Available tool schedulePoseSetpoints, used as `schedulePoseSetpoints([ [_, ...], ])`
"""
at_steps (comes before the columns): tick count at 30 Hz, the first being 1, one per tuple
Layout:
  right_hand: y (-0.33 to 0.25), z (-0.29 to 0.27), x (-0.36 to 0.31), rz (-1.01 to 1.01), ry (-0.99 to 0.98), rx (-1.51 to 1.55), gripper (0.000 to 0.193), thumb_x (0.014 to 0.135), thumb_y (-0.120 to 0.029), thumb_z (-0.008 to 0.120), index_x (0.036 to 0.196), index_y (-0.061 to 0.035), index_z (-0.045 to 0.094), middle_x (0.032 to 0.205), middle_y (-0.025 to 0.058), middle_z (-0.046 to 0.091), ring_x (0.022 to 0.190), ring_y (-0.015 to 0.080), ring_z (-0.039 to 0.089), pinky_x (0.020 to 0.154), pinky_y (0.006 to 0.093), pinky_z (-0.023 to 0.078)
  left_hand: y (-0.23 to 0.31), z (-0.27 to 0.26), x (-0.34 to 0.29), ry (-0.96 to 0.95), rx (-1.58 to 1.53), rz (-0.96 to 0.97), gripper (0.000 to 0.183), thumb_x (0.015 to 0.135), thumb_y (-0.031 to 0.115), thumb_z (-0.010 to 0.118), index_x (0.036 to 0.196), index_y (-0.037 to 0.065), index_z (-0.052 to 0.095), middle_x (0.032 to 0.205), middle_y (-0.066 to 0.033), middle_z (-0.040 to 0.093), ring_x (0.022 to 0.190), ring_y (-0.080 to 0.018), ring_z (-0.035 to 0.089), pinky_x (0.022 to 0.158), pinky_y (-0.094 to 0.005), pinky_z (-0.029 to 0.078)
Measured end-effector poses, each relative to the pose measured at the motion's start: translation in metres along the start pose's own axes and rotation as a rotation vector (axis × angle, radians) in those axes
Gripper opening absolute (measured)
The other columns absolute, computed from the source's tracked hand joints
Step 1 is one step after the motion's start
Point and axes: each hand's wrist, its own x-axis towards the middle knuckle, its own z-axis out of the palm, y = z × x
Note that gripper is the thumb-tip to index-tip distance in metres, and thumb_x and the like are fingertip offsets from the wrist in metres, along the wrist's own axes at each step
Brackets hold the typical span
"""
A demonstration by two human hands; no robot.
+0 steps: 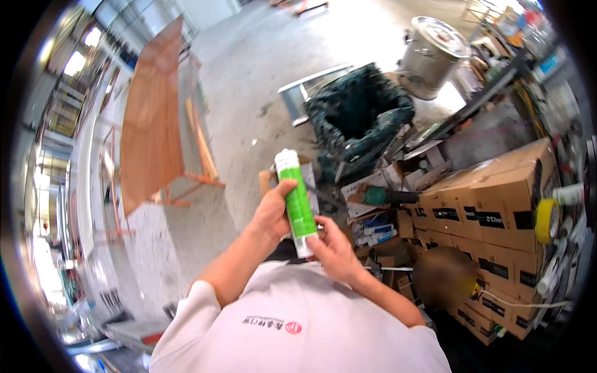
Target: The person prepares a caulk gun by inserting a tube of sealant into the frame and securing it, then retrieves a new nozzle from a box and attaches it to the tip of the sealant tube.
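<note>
A green and white sealant cartridge [300, 208] is held upright in front of my chest, its white top pointing away from me. My left hand [273, 210] wraps around its middle from the left, thumb across the green label. Lower down, my right hand [334, 250] grips the white bottom end from the right, with its fingers curled against the tube. Part of each hand's fingers is hidden behind the cartridge.
A bin lined with a dark bag [323, 102] stands ahead, a lidded metal drum [429, 59] beyond it. Stacked cardboard boxes [485, 186] rise at my right, with yellow tape [546, 221] beside them. A long brown tabletop [152, 118] stretches along the left.
</note>
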Motion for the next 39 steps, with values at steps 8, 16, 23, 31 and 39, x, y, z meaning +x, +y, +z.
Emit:
schedulePoseSetpoints([
  [8, -0.005, 0.072, 0.03, 0.146, -0.235, 0.156, 0.038, 0.098, -0.015, 0.045, 0.132, 0.0007, 0.043, 0.098, 0.0039, 0.058, 0.076, 0.0096, 0.055, 0.064, 0.0264, 0.047, 0.046, -0.074, -0.055, -0.21, -0.403, 0.165, 0.044, 0.086, 0.042, 0.06, 0.112, 0.006, 0.059, 0.095, -0.0157, 0.066, 0.089, -0.0317, 0.065, 0.083, -0.0502, 0.055],
  [16, 0.003, 0.231, 0.057, -0.081, -0.349, -0.724, 0.044, 0.09, -0.01, 0.055, 0.131, 0.0016, 0.046, 0.1, 0.0124, 0.066, 0.088, 0.0163, 0.063, 0.078, 0.0301, 0.049, 0.094, -0.221, -0.1, -0.247, -0.407, 0.422, 0.033, 0.085, 0.01, 0.066, 0.116, 0.002, 0.055, 0.098, -0.0127, 0.065, 0.085, -0.0225, 0.066, 0.076, -0.0377, 0.058],
  [23, 0.033, 0.361, 0.103, -0.183, -0.764, -1.146, 0.046, 0.084, -0.017, 0.064, 0.122, 0.0045, 0.05, 0.076, 0.0184, 0.063, 0.064, 0.0226, 0.062, 0.061, 0.0331, 0.049, 0.12, -0.373, -0.149, -0.03, -0.733, 0.685, 0.03, 0.082, 0.004, 0.069, 0.109, 0.001, 0.057, 0.094, -0.013, 0.065, 0.082, -0.0227, 0.064, 0.076, -0.0387, 0.055],
  [31, 0.104, 0.527, 0.147, -0.33, -1.298, -1.08, 0.074, 0.083, -0.027, 0.072, 0.139, 0.0015, 0.033, 0.107, 0.0285, 0.061, 0.096, 0.042, 0.063, 0.083, 0.0442, 0.051, 0.118, -0.497, -0.215, 0.404, -0.874, 1.046, 0.034, 0.078, -0.002, 0.065, 0.11, 0.0, 0.056, 0.095, -0.0122, 0.065, 0.083, -0.0234, 0.065, 0.074, -0.0373, 0.056],
  [39, 0.21, 0.682, 0.186, -0.407, -1.546, -0.809, 0.076, 0.087, -0.024, 0.068, 0.146, 0.0015, 0.026, 0.125, 0.0301, 0.053, 0.115, 0.0424, 0.056, 0.096, 0.0428, 0.047, 0.153, -0.598, -0.278, 0.827, -0.866, 1.273, 0.03, 0.075, -0.003, 0.067, 0.105, 0.002, 0.059, 0.093, -0.0074, 0.065, 0.082, -0.0208, 0.066, 0.072, -0.035, 0.056],
])
